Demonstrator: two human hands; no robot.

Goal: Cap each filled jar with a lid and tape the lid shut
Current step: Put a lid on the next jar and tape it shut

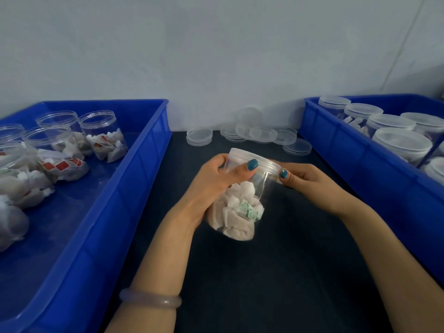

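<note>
As left hand (211, 181) grips, clear plastic jar (242, 212)

Beyond the fingers (242, 170), loose lids (249, 134) crowd the bench (276, 272) up to the wall (216, 56). Left of the fingers rises the left bin (144, 169), right of them the right bin (348, 150). Between both bins, nearer than the fingers, lies bare bench.

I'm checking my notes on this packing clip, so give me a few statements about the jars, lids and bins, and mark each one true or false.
1. The left hand and right hand both hold the middle jar. True.
2. That jar has no lid. False: a lid sits on it.
3. Jars in the left bin are capped. False: they stand open.
4. Loose lids lie between the bins. True.
</note>
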